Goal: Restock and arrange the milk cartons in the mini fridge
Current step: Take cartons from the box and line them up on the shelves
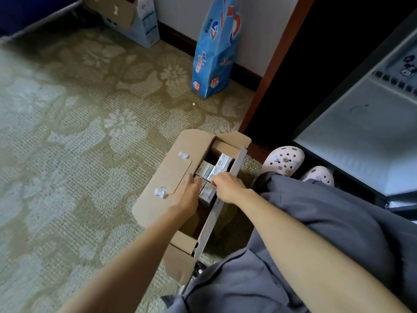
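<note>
Head: left grip (189, 193), right grip (228, 187) on milk cartons (217, 166) in box (165, 175).

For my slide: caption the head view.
Restocking: left hand and right hand reach into a cardboard box of milk cartons beside the mini fridge.

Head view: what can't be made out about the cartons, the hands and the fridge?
Milk cartons: count unknown; both hands and a flap of the cardboard box cover some.
Left hand, right hand: grip unclear; fingertips hidden among the cartons.
Carton print: too small, blurred.
Mini fridge: cut off by the right edge; its contents not visible.
</note>
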The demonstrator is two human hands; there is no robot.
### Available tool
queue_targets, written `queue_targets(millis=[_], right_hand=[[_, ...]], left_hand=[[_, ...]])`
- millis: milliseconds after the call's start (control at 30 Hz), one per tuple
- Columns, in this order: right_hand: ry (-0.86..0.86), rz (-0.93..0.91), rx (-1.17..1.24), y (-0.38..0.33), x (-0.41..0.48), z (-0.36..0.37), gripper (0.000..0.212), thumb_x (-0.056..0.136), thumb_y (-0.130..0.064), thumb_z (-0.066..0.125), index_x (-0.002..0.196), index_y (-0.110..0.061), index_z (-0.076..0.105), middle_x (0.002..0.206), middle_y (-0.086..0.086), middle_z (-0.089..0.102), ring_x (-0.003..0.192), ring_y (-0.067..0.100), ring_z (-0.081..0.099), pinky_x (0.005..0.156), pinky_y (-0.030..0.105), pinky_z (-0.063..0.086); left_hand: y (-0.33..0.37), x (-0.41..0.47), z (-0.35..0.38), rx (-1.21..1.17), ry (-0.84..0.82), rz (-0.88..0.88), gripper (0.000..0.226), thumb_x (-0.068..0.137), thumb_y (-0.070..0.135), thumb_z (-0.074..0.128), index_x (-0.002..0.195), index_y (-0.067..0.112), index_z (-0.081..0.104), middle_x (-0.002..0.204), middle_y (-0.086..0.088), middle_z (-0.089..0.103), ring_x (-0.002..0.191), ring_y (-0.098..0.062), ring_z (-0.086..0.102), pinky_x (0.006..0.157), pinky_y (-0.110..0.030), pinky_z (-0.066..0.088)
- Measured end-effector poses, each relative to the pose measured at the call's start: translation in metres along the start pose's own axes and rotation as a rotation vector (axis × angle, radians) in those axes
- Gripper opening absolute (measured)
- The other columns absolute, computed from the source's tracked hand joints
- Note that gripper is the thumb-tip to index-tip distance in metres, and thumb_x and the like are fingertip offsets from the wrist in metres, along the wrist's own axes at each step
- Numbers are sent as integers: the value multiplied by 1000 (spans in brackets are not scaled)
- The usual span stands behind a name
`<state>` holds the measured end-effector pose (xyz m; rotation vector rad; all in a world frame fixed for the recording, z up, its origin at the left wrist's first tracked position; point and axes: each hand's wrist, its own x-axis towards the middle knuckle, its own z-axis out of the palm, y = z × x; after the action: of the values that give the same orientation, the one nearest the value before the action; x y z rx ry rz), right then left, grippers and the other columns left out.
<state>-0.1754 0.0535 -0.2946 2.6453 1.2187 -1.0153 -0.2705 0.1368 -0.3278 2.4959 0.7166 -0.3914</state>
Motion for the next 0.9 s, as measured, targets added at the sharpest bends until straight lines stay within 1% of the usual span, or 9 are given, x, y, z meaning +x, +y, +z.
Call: queue_targets(millis=[100, 167, 367, 467, 533, 667, 733, 833, 900], right_hand=[[-33, 16, -11, 4, 8, -3, 27, 94, -5, 44, 119, -6, 54, 124, 15, 54, 114, 31, 52, 88, 38, 45], [-46, 14, -4, 6, 11, -3, 27, 94, -6, 45, 120, -8, 54, 124, 14, 54, 114, 31, 53, 87, 38, 45], [-56, 3, 26, 9, 13, 0, 30, 94, -3, 45, 123, -6, 52, 125, 16, 54, 112, 30, 54, 90, 38, 50], [-71, 9, 48, 10, 10, -2, 30, 93, 0, 45, 121, -4, 53, 123, 17, 54, 109, 31, 55, 91, 40, 51], [-73, 16, 61, 10, 7, -7, 29, 92, 1, 46, 120, -3, 54, 123, 18, 54, 109, 32, 55, 90, 41, 51], [-57, -21, 71, 7, 3, -21, 34, 91, 0, 49, 125, -4, 51, 130, 17, 50, 116, 35, 52, 92, 40, 46], [-39, -72, 108, 1, 0, -29, 40, 90, -2, 52, 129, -9, 48, 134, 14, 49, 120, 32, 49, 93, 38, 44], [7, -106, 245, -1, -7, -45, 45, 82, -7, 62, 125, -9, 48, 126, 12, 56, 109, 26, 55, 90, 37, 47], [100, -125, 359, 6, -19, -60, 45, 75, -12, 71, 115, -8, 51, 118, 11, 60, 108, 26, 57, 91, 38, 49]], left_hand=[[-2, 3, 0, 140, -70, 54, 52, 90, -4, 44, 138, 10, 31, 132, -15, 36, 109, -29, 49, 79, -31, 41], [-4, 5, -1, 233, -62, 91, 52, 91, -1, 45, 139, 12, 29, 133, -14, 35, 107, -27, 50, 77, -30, 44], [-1, 3, -4, 438, -73, 157, 33, 94, 7, 44, 127, 11, 44, 135, -10, 32, 114, -23, 41, 71, -24, 34], [3, 5, -12, 472, -128, 159, 38, 87, 25, 60, 122, 11, 51, 134, -7, 35, 118, -22, 38, 78, -27, 38], [6, 4, -21, 456, -192, 122, 54, 77, 37, 70, 123, 14, 52, 130, -4, 42, 119, -20, 40, 85, -29, 41], [19, -3, -59, 348, -191, 71, 51, 71, 22, 74, 117, 14, 55, 115, -5, 60, 96, -21, 57, 67, -28, 41], [29, -6, -86, 311, -136, 96, 49, 73, 18, 71, 118, 13, 54, 109, -8, 62, 88, -21, 54, 64, -28, 42], [48, -12, -127, 212, -48, 162, 45, 73, 14, 72, 115, 11, 54, 94, -6, 54, 89, -20, 52, 55, -20, 36], [64, -16, -150, 155, 12, 221, 48, 71, 14, 74, 115, 10, 55, 92, -4, 52, 94, -21, 55, 63, -23, 41]])
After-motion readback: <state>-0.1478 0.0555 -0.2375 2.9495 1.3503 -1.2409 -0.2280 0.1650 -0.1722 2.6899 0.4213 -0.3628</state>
